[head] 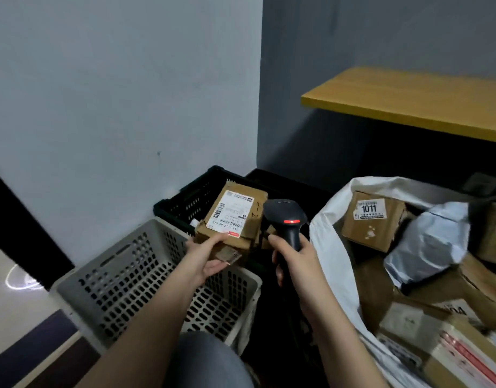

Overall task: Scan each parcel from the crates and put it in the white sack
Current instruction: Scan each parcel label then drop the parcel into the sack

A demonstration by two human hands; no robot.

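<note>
left hand (206,257) pinches a cardboard parcel (232,219) by its near edge, thumb on top, label up, held over the gap between the grey crate (146,278) under the wrist and the black crate (191,197) just past the fingers. right hand (293,261) is wrapped round the scanner (286,219), red light on, just beside the parcel. white sack (330,247) sits right of that hand, packed with boxes and a grey mailer (428,245). yellow shelf (409,99) above.

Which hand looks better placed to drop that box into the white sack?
Left. The left hand already holds the box, so it would likely carry it to the white sack. The right hand is busy gripping the scanner.
</note>
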